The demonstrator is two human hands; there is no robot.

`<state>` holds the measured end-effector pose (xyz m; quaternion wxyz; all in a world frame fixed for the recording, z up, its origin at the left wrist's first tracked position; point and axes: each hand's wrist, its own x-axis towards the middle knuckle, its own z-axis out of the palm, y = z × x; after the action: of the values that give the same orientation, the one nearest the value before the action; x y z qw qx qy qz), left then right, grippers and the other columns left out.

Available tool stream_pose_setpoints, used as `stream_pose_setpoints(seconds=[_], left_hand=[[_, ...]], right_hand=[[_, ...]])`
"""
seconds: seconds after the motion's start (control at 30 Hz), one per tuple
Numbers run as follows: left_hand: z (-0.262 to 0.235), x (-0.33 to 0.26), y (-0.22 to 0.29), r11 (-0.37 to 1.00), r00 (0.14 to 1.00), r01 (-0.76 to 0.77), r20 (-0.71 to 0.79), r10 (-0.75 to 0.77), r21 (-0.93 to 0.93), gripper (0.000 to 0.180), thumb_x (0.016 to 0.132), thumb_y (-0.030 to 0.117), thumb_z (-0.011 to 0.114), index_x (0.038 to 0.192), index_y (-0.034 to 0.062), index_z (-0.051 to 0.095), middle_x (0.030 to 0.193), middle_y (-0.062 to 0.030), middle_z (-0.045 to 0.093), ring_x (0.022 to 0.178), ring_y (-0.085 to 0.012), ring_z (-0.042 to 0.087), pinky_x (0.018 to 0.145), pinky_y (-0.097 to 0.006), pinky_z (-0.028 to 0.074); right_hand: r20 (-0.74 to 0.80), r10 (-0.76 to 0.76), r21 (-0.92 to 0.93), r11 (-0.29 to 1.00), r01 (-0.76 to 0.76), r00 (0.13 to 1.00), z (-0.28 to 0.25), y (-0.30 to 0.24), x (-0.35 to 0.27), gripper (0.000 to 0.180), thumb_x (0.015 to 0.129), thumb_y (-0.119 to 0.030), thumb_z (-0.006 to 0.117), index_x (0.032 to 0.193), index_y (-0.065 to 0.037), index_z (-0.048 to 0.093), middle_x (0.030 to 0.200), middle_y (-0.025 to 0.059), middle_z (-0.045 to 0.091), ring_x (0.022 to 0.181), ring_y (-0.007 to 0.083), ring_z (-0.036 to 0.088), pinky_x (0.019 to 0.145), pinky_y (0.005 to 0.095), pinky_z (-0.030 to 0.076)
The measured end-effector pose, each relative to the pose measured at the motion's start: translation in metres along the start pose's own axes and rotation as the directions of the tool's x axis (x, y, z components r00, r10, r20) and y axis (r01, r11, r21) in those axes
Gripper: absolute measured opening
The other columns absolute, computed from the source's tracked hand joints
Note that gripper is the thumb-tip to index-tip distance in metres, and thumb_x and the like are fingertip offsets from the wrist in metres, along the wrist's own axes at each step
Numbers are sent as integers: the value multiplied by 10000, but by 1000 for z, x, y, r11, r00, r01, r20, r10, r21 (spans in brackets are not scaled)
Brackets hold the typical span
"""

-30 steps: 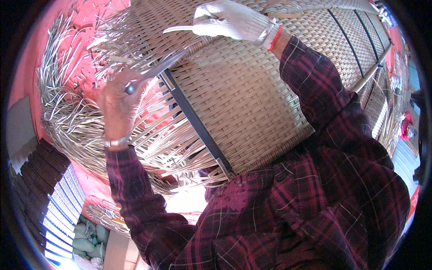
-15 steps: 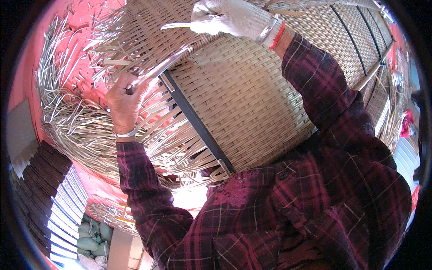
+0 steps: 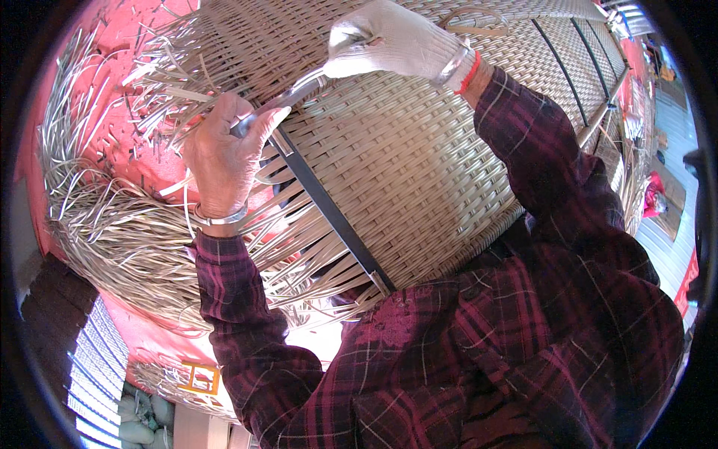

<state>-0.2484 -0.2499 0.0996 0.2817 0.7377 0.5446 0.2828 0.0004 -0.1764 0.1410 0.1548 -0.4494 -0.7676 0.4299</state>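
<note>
My bare left hand [image 3: 224, 150] is closed around the end of a shiny metal tube [image 3: 241, 126] at the edge of a woven wicker panel [image 3: 404, 172]. The thumb lies along the tube. My right hand [image 3: 393, 45], in a white knit glove, pinches a pale flat wicker strip [image 3: 313, 76] just above the tube. The strip bends down to the tube beside my left thumb. A black flat bar [image 3: 329, 206] crosses the panel below my left hand, and loose strip ends stick out past it.
Long loose strips [image 3: 127, 232] heap at the left over a red surface [image 3: 149, 153] strewn with offcuts. More black bars [image 3: 561, 71] cross the panel at the upper right. A small orange frame [image 3: 200, 378] and several greenish sacks [image 3: 142, 415] are at the lower left.
My right hand has moved slightly down and right, drawing the strip toward the tube. My left hand has shifted a little and turned, its thumb now along the tube.
</note>
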Motion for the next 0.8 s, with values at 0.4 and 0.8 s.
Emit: stream_pose_setpoints(seconds=[0.4,0.8], left_hand=[[0,-6,1,999,999,-16,-36,17,34,289,724,205,829,751,107,559,549,-5,521,467,-134,458,452,-294,380],[-7,-4,-14,997,997,-1,73,7,-72,228,770,146,782,804,60,574,653,-62,561,533,-179,512,512,-303,425]], right_hand=[[-225,-16,-101,995,-7,974,10,1,-22,158,720,-149,670,650,-37,584,550,111,535,512,206,549,507,356,408],[79,-59,-336,938,82,995,-1,-6,5,239,758,-249,647,663,-36,595,618,171,561,611,367,574,593,449,435]])
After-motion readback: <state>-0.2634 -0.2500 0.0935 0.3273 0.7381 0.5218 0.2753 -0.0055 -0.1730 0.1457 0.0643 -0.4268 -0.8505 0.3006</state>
